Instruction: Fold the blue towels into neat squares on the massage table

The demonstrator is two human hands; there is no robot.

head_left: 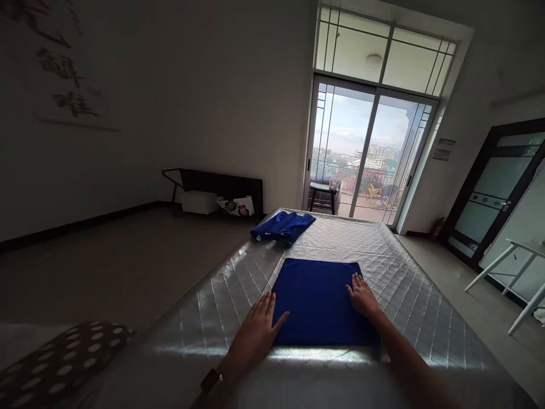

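A blue cloth (pixel 319 301), folded into a neat flat rectangle, lies on the silvery quilted mattress (pixel 213 309). Along its left edge rests my left hand (pixel 259 324), fingers stretched out and thumb over the cloth; a dark watch is on that wrist. My right hand (pixel 361 294) lies flat on the cloth's right edge, its fingers extended. Neither hand grips anything. Farther off, towards the mattress's far left corner, is a second blue cloth (pixel 283 227), loosely heaped and wrinkled.
At lower left is a brown polka-dot fabric (pixel 63 363). A dark bench (pixel 221 184) stands by the wall, with a white box (pixel 199 202) and a printed bag (pixel 236 205) below. Beyond the mattress are glass sliding doors (pixel 340 147). A white-legged stool (pixel 517 264) stands right.
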